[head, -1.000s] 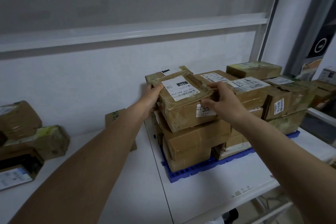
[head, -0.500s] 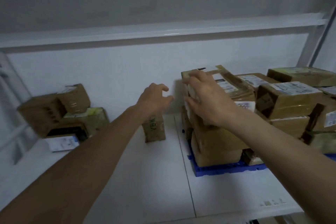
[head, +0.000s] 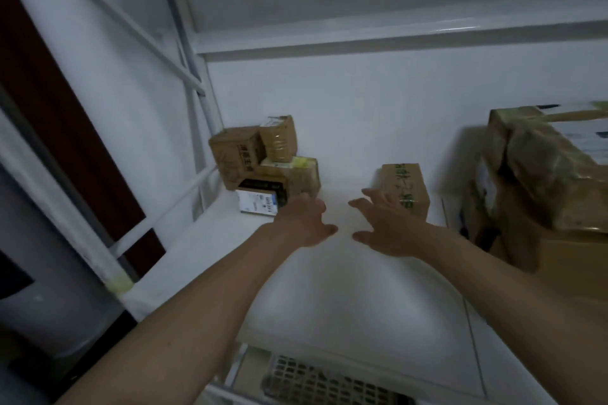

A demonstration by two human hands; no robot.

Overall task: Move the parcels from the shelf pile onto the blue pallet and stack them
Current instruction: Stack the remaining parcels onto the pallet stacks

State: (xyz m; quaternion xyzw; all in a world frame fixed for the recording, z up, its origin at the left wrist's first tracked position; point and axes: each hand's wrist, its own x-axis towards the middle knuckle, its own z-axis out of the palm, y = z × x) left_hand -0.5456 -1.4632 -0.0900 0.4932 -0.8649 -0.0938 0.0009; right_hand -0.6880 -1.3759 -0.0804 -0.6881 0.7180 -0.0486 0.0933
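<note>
Now both hands empty, reaching for the shelf pile.
We spread our left hand (head: 301, 222) and right hand (head: 386, 223), ungripped, probably to flank the lone parcel (head: 406, 187) beside the stack (head: 543, 181).

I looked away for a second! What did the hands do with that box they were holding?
Both hands let go of the parcel, leaving it on top of the stack on the right. The left hand and right hand swung left, fingers spread and holding nothing, toward the shelf pile and the lone small box. Those parcels stayed where they were.
</note>
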